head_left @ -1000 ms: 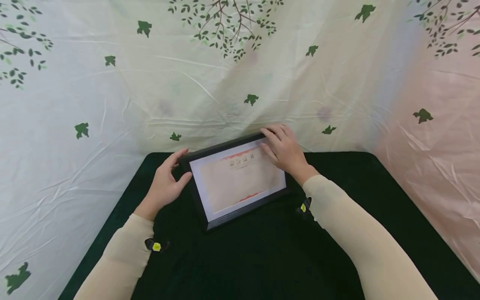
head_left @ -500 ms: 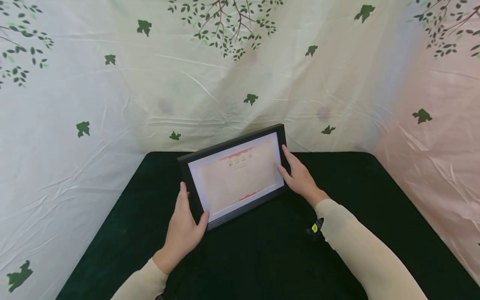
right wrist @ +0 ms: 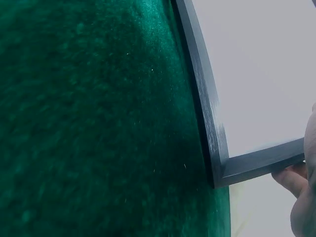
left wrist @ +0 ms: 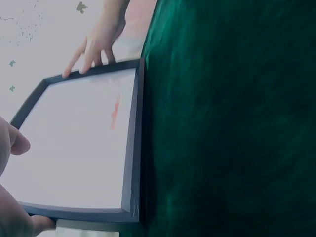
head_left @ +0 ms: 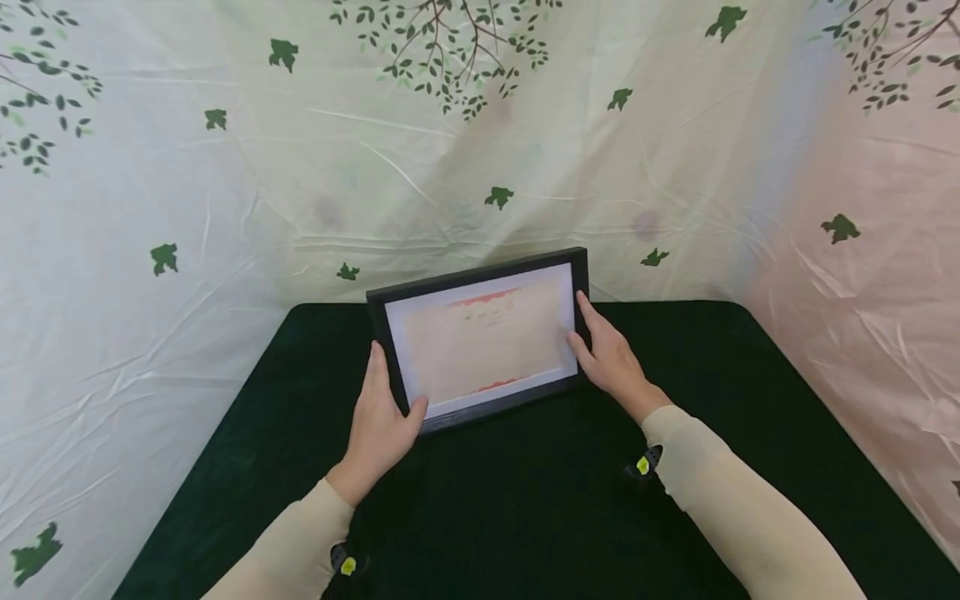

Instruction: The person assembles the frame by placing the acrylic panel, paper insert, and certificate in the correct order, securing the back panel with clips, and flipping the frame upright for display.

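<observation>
A black picture frame (head_left: 480, 275) holds a pale certificate (head_left: 487, 346) with red trim along its top and bottom. It is tilted up toward me near the table's far edge, its right side higher in the head view. My left hand (head_left: 377, 429) grips the left side, thumb over the front, other fingers along the edge. On the opposite side my right hand (head_left: 611, 354) holds the border, thumb at the front; the right wrist view has its fingers (right wrist: 291, 180) reaching behind the edge. Whether the bottom edge touches the cloth is hard to tell.
Dark green cloth (head_left: 510, 517) covers the table. Behind and at both sides hangs a pale curtain (head_left: 420, 183) printed with leaves and birds, close behind the frame. A small black device with a yellow mark (head_left: 645, 463) sits on the right wrist.
My right hand has slid from the top edge down to the right side, and my left hand lower on the left. The frame has shifted slightly right and sits more level.
</observation>
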A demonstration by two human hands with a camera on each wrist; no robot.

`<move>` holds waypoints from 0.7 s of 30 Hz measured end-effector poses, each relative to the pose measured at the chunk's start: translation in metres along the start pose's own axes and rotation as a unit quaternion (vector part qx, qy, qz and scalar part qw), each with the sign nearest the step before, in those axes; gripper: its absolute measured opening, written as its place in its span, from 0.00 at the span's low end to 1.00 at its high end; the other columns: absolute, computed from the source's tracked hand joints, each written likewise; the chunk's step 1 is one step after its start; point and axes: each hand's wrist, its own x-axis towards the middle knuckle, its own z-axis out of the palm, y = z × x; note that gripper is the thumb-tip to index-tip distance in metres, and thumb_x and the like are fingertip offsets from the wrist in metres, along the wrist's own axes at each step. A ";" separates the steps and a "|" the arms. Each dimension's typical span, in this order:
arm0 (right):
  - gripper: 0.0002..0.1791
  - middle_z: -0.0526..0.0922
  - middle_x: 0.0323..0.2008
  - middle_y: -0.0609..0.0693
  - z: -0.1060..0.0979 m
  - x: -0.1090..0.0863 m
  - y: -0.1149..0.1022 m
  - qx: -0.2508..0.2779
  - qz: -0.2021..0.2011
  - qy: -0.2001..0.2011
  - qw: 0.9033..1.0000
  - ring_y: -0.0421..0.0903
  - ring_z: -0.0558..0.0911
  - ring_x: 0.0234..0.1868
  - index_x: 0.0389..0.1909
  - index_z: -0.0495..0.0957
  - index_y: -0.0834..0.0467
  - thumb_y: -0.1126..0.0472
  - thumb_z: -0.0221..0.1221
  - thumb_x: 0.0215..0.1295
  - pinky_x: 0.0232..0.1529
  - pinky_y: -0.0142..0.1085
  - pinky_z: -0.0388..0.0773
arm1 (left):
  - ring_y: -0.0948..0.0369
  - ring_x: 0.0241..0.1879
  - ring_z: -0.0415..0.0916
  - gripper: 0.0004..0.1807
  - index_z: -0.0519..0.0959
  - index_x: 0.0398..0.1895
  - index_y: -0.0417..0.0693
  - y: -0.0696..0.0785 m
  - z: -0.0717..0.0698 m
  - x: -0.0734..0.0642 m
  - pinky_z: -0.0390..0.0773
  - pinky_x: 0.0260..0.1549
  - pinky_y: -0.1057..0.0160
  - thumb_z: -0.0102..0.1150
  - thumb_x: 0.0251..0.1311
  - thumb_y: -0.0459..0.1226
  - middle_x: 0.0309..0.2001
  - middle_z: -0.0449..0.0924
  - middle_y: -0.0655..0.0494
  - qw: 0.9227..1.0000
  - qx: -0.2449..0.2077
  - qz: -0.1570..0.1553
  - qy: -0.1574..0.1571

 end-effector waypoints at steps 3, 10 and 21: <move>0.38 0.52 0.74 0.50 -0.007 -0.006 0.001 -0.008 0.015 0.008 1.000 0.54 0.60 0.71 0.76 0.40 0.43 0.48 0.49 0.73 0.66 0.52 0.59 | 0.50 0.74 0.40 0.53 0.37 0.76 0.38 -0.006 0.003 0.017 0.52 0.67 0.47 0.63 0.59 0.41 0.76 0.37 0.41 1.000 -0.002 0.006 -0.011; 0.39 0.50 0.75 0.49 -0.021 -0.025 0.006 -0.016 0.053 0.024 0.998 0.55 0.60 0.71 0.77 0.38 0.43 0.46 0.48 0.73 0.65 0.54 0.59 | 0.52 0.74 0.42 0.52 0.39 0.76 0.39 -0.011 0.014 0.058 0.51 0.68 0.50 0.63 0.59 0.41 0.76 0.40 0.44 0.999 -0.011 0.025 -0.046; 0.43 0.54 0.73 0.56 -0.027 -0.042 0.014 -0.038 0.051 0.048 0.997 0.57 0.60 0.70 0.77 0.39 0.48 0.48 0.54 0.70 0.64 0.54 0.61 | 0.53 0.74 0.41 0.52 0.37 0.76 0.40 -0.015 0.036 0.082 0.51 0.69 0.52 0.61 0.60 0.44 0.76 0.38 0.46 0.997 0.002 0.050 -0.066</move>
